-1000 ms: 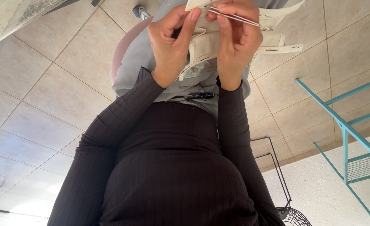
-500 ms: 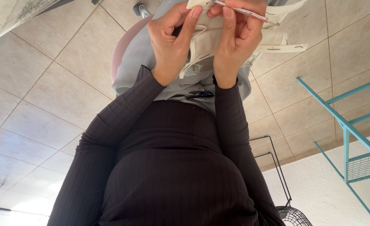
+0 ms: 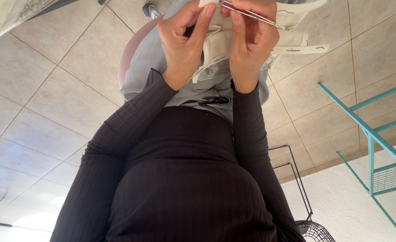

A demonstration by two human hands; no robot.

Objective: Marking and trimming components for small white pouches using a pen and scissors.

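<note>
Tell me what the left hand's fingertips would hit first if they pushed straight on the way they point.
Most likely the cream fabric piece: the left hand curls its fingertips against it. The right hand with the thin metal tool lies just beyond, though depth is unclear.

Bright daylight, sharp focus, floor glare lower-left

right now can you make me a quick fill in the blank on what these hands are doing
1. Both hands work on a piece of ____-coloured fabric held over the lap.
2. The right hand pinches a thin ____ tool.
3. The left hand grips the fabric's ____ side as the picture shows it.
4. The floor is covered in beige ____.

Missing words: cream; metal; left; tiles
</note>
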